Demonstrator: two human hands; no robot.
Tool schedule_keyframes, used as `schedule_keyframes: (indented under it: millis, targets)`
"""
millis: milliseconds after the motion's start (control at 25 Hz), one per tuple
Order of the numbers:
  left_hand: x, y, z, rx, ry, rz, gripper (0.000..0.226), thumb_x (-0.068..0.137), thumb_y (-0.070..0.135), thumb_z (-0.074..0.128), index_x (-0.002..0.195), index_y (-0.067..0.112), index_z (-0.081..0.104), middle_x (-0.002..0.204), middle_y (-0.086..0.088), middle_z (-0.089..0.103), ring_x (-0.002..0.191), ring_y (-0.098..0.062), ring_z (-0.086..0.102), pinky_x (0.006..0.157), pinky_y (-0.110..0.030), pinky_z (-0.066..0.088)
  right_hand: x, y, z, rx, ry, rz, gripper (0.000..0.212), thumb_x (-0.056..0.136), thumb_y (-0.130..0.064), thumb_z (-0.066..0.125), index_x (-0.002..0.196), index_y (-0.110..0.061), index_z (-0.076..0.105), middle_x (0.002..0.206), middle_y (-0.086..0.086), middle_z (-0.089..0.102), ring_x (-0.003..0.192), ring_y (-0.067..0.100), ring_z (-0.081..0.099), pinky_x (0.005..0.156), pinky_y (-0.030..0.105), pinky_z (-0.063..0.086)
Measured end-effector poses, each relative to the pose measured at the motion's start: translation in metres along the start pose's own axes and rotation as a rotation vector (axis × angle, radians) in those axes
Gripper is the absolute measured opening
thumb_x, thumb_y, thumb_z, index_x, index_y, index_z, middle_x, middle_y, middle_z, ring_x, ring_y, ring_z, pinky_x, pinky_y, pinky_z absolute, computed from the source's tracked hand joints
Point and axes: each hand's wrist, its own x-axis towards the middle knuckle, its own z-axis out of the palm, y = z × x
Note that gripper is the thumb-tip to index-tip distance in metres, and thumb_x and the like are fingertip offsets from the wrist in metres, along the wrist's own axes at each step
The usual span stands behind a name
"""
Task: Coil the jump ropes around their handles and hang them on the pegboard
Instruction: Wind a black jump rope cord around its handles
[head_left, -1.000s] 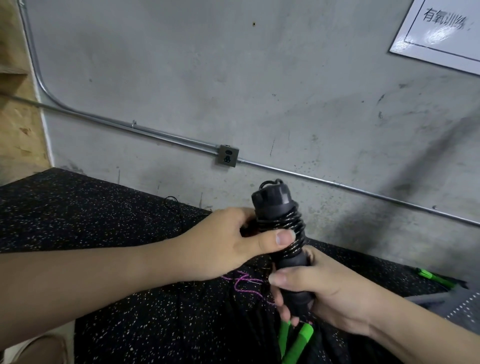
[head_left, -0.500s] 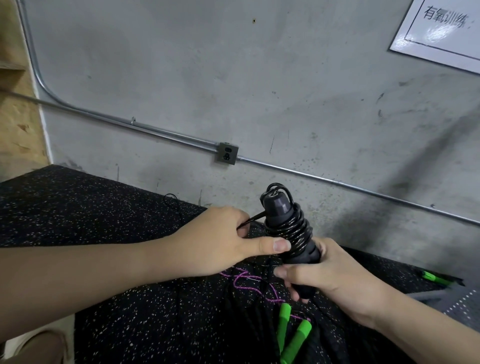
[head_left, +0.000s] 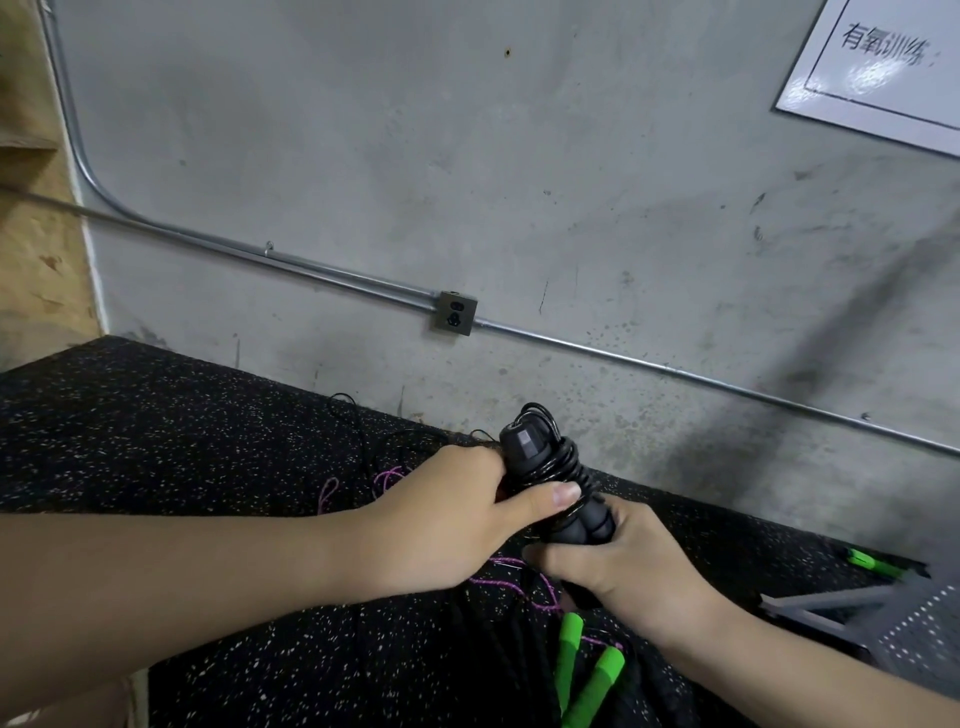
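A: Jump rope handles, black, are bunched together in the head view, tilted with their capped ends up and to the left, black cord wound round the upper part.

B: Who has hold of them?

A: Both hands. The right hand is wrapped round the lower ends, thumb across the front and fingers curled behind. The left hand grips higher up, its thumb pressed flat over the coils; its other fingers are hidden behind the bundle.

B: Is any cord loose?

A: A small loop stands above the caps. More black cord trails down from under the grip; where it ends I cannot tell.

B: What lies around the grip?

A: Just below the right hand, two green handles lie side by side on the speckled black mat. A purple cord snakes over the mat beneath both hands. Right of the grip and lower, a perforated grey panel sits at the frame edge, another green piece just above it. Behind the grip rises a grey concrete wall with a metal conduit and a small outlet box.
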Motion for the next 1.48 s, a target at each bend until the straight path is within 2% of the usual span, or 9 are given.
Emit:
schedule_keyframes:
  millis: [160,280,440,560,680,1000,1200,1360,1480]
  targets:
    - [0.001,-0.011,-0.009,-0.116,-0.149,0.066,0.054,0.094,0.071,0.048,0.115,0.025,0.070,0.105,0.007,0.076,0.101,-0.003,0.070,0.097,-0.037,0.053,-0.009,-0.010,-0.006,0.031,-0.182,0.046,0.021,0.076,-0.006,0.087,0.089,-0.005,0.071,0.075,0.017,0.066,0.060,0.025,0.060,0.059,0.036,0.053]
    - [-0.002,-0.013,-0.011,-0.116,-0.262,0.122,0.056,0.098,0.068,0.046,0.103,0.017,0.069,0.099,-0.001,0.076,0.095,-0.012,0.071,0.093,-0.041,0.054,-0.020,-0.021,-0.016,0.369,-0.546,0.328,0.033,0.076,-0.019,0.087,0.104,-0.007,0.074,0.090,0.027,0.068,0.074,0.035,0.068,0.074,0.043,0.057]
    - [-0.002,-0.010,-0.018,-0.229,-0.315,0.121,0.035,0.095,0.063,0.056,0.113,0.036,0.068,0.113,0.011,0.075,0.111,-0.003,0.067,0.103,-0.032,0.050,-0.021,-0.027,-0.013,0.314,-0.519,0.195,0.020,0.079,-0.009,0.083,0.090,-0.014,0.068,0.074,0.014,0.058,0.061,0.025,0.056,0.062,0.037,0.052]
    - [0.003,-0.011,-0.027,-0.080,-0.306,0.084,0.043,0.081,0.084,0.054,0.101,0.049,0.071,0.099,0.019,0.076,0.097,0.002,0.069,0.090,-0.029,0.053,-0.017,-0.032,-0.011,0.161,-0.330,0.034,0.019,0.080,0.003,0.077,0.084,-0.013,0.067,0.068,0.015,0.058,0.057,0.025,0.053,0.057,0.035,0.050]
    - [0.010,-0.016,-0.029,0.033,-0.216,0.012,0.103,0.064,0.102,0.045,0.102,0.010,0.071,0.080,-0.012,0.068,0.070,-0.018,0.061,0.073,-0.044,0.051,-0.014,-0.033,-0.012,0.083,-0.204,-0.053,0.021,0.080,0.004,0.079,0.086,-0.012,0.065,0.065,0.016,0.058,0.056,0.026,0.053,0.056,0.035,0.049]
    - [0.006,-0.001,-0.028,-0.001,-0.066,-0.016,0.065,0.082,0.081,0.056,0.088,0.017,0.064,0.062,0.009,0.050,0.055,-0.010,0.047,0.059,-0.032,0.039,-0.009,-0.037,-0.010,-0.011,0.023,-0.149,0.022,0.082,0.008,0.076,0.093,-0.007,0.065,0.059,0.008,0.057,0.050,0.018,0.051,0.050,0.025,0.044]
    - [0.006,0.016,-0.024,-0.123,-0.061,-0.100,0.085,0.078,0.090,0.043,0.094,0.012,0.073,0.059,0.000,0.050,0.056,-0.014,0.048,0.060,-0.033,0.039,-0.002,-0.029,-0.002,-0.233,0.119,-0.252,0.030,0.081,-0.006,0.083,0.099,-0.021,0.064,0.072,-0.003,0.067,0.061,0.010,0.057,0.059,0.028,0.048]
    - [0.005,0.017,-0.038,-0.137,-0.071,-0.066,0.064,0.080,0.078,0.044,0.067,0.021,0.068,0.052,0.010,0.044,0.048,-0.007,0.041,0.053,-0.032,0.038,-0.008,-0.035,-0.007,-0.235,-0.047,-0.213,0.040,0.083,-0.027,0.082,0.116,-0.029,0.059,0.092,0.000,0.072,0.079,0.014,0.067,0.076,0.030,0.055]
    - [0.001,0.012,-0.042,-0.419,-0.179,-0.122,0.055,0.079,0.072,0.053,0.054,0.026,0.038,0.048,0.006,0.025,0.040,-0.010,0.021,0.041,-0.025,0.019,-0.018,-0.043,-0.010,0.156,-0.331,-0.008,0.049,0.080,-0.031,0.079,0.120,-0.015,0.056,0.101,0.021,0.068,0.075,0.029,0.063,0.065,0.036,0.053]
